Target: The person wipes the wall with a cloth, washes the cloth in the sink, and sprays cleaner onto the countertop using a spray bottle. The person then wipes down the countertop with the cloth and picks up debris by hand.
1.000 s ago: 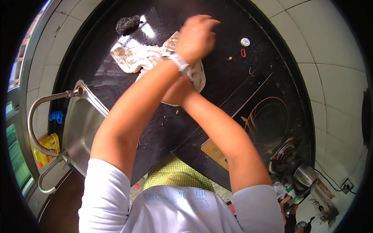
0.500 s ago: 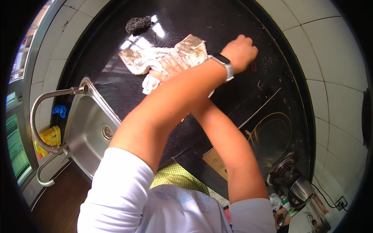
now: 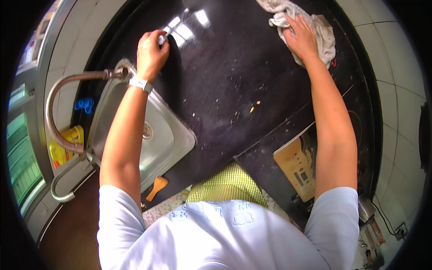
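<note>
My left hand, with a pale watch band on its wrist, is closed by the sink's far corner. Between its fingers shows a small clear, shiny thing, mostly hidden. My right hand lies spread, palm down, on a crumpled, stained white cloth at the far right of the black countertop. Its fingers are stretched out and press on the cloth.
The steel sink with its curved tap is on the left. Pale crumbs dot the countertop. An orange scraper-like tool rests at the near edge. The cooktop's gold panel is near my right arm.
My arms have uncrossed. My left hand has moved from the right to the left. My right hand and the cloth have moved far right. The dark scourer is no longer visible.
</note>
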